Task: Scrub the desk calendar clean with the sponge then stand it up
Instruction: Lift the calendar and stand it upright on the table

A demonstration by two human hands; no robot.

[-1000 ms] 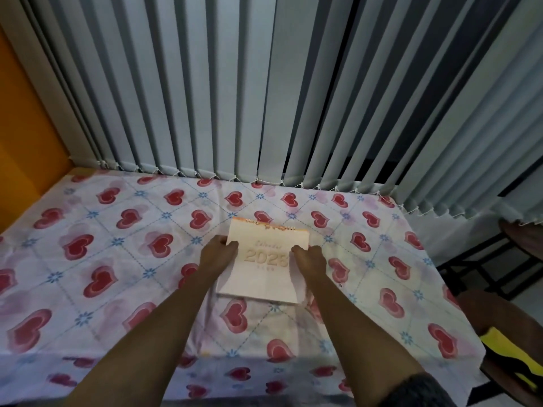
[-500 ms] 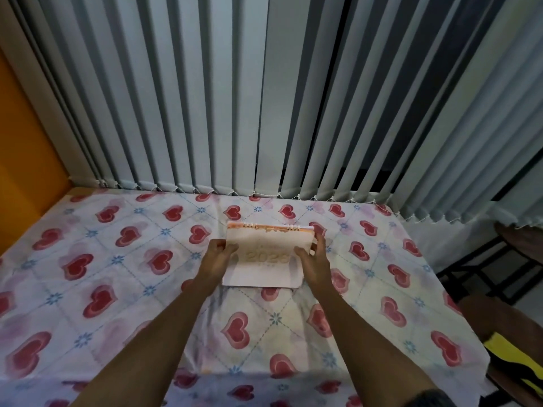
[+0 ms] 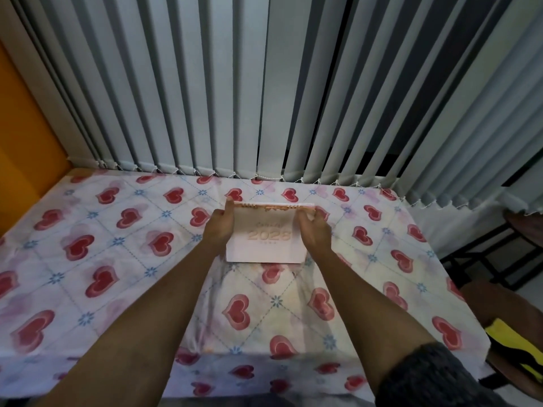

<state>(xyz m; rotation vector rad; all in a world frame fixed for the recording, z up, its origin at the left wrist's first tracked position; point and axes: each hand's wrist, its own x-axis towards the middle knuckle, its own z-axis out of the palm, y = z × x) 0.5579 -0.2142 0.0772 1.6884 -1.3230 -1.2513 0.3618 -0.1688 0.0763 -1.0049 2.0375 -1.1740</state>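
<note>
On the heart-print tablecloth [image 3: 117,259], both hands' grip [image 3: 219,230] [image 3: 316,233] flanks the desk calendar [image 3: 266,236].

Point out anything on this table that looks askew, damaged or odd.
Only the tablecloth: it is rucked into wrinkles just in front of the desk calendar, between the forearms. The calendar sits square, held at its sides by the left hand and right hand. No spill or damage shows.

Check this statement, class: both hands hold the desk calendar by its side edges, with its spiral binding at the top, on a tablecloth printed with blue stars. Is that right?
One detail is wrong. The head view shows the tablecloth printed with red hearts, not blue stars. The rest holds: the left hand and right hand hold the desk calendar by its side edges, with its spiral binding at the top.
</note>
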